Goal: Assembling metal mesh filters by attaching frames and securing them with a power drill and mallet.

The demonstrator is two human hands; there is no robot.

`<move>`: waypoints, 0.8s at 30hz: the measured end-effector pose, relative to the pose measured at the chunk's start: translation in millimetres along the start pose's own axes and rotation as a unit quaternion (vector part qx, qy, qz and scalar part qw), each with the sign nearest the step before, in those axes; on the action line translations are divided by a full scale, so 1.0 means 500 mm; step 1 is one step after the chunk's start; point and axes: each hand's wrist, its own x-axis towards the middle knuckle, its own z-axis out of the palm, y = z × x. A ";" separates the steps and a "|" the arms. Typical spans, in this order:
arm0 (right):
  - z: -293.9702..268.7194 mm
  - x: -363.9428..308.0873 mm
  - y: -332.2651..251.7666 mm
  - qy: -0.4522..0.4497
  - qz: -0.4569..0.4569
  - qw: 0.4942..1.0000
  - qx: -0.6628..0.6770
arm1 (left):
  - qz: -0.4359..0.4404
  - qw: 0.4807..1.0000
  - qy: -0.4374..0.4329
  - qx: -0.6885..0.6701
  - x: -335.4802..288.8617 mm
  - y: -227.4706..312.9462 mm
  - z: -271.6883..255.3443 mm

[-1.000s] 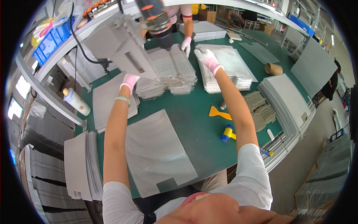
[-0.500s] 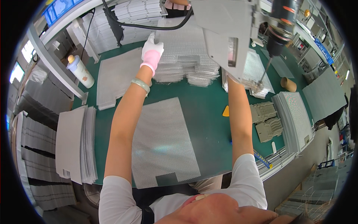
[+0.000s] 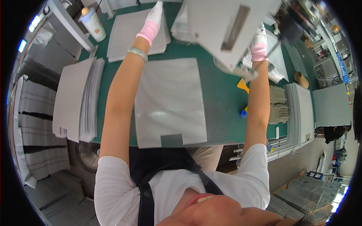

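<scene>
My left hand (image 3: 154, 19), in a white glove with a pink cuff, reaches far out at the top edge of the view. Its fingers look stretched out and hold nothing I can see, between a stack of pale sheets (image 3: 126, 32) and a partly hidden pile of clear textured sheets (image 3: 181, 26). My right hand (image 3: 259, 39), gloved alike, is beside a stack of shiny silvery sheets (image 3: 277, 60). A grey machine housing (image 3: 215, 32) partly covers it, so its fingers cannot be read. Nearer me, one translucent ribbed sheet (image 3: 169, 98) with a notched near edge lies flat on the green table (image 3: 222, 113).
A blurred drill-like spindle (image 3: 298, 24) hangs by my right forearm. Upright sheet stacks stand at the left (image 3: 75, 98) and right (image 3: 299, 109). Grey moulded parts (image 3: 278, 105), a yellow scraper (image 3: 242, 85), a cardboard tube (image 3: 301, 80) and a bottle (image 3: 92, 25) stand about.
The view has shifted, so the table's things appear higher. My right hand, hidden before behind the machine housing, now shows partly beside it. My left hand has reached farther toward the top edge.
</scene>
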 end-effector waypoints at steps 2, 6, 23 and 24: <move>0.153 -0.056 0.017 0.102 -0.026 0.982 -0.155 | -0.051 0.999 -0.002 -0.011 -0.041 -0.025 -0.039; 0.164 -0.088 -0.012 0.124 -0.030 0.978 -0.168 | -0.089 0.994 -0.040 -0.050 -0.059 -0.029 -0.030; 0.015 -0.073 -0.006 0.048 -0.191 0.791 -0.580 | -0.162 0.948 -0.221 -0.163 -0.023 -0.050 0.050; -0.042 -0.070 0.000 0.087 -0.193 0.853 -0.478 | -0.140 0.946 -0.208 -0.205 -0.014 -0.046 0.051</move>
